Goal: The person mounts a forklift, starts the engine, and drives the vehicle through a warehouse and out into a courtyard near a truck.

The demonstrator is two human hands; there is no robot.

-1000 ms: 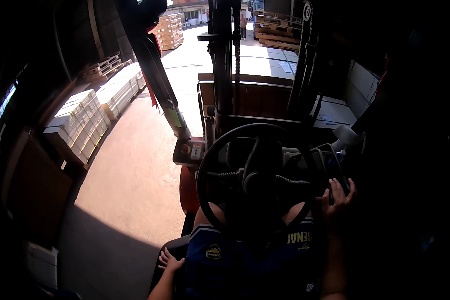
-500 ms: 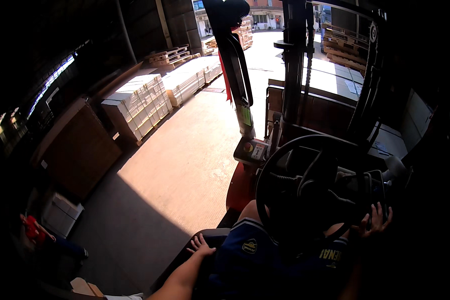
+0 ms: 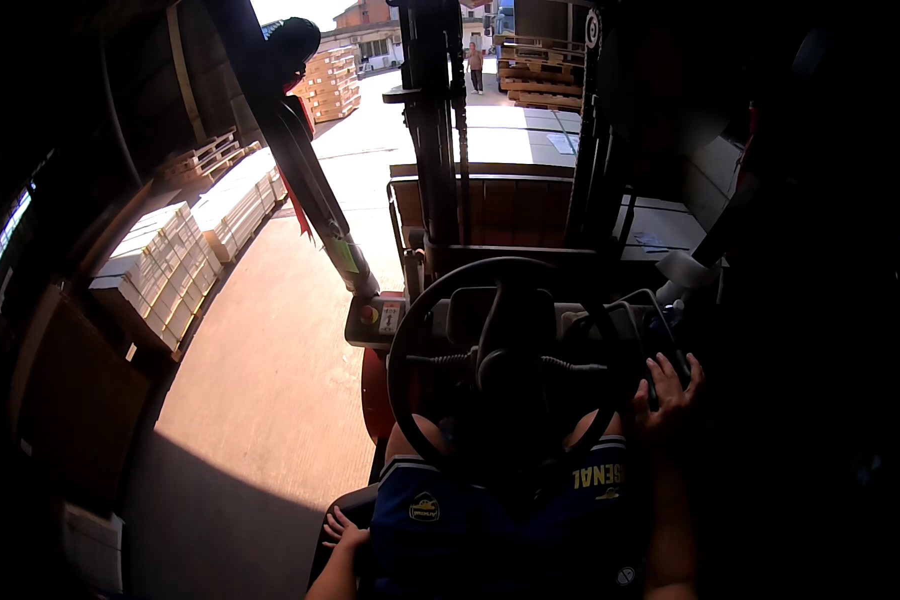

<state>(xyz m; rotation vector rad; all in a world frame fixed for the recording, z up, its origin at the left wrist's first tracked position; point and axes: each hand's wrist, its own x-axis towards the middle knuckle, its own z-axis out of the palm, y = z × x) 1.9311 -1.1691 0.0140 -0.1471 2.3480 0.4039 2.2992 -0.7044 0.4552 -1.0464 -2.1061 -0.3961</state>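
I sit in a forklift behind a black steering wheel (image 3: pixel 398 360), and neither hand is on it. My left hand (image 3: pixel 346 532) lies beside my left thigh on the edge of the black seat (image 3: pixel 355 500), fingers spread. To the right of the wheel, my right hand (image 3: pixel 672 392) reaches over dark control levers (image 3: pixel 660 325). Its fingers are stretched out and apart; deep shadow hides just how they touch the levers. On the dash at the wheel's left sits a panel with a red and yellow button (image 3: pixel 369 314).
Ahead stands the mast (image 3: pixel 429 130), with pale stacked boards (image 3: pixel 525 130) beyond it. Strapped stacks of pale boards (image 3: pixel 160 270) line the left side. Wooden pallets (image 3: pixel 332 85) stand outside in sunlight. A person (image 3: pixel 475 68) is on the ground far ahead. Shadow covers the right side.
The view has swung right, so the wheel and mast now sit nearer the middle. A person in red at lower left has left the view; a distant person ahead now shows. Both hands stay in place.
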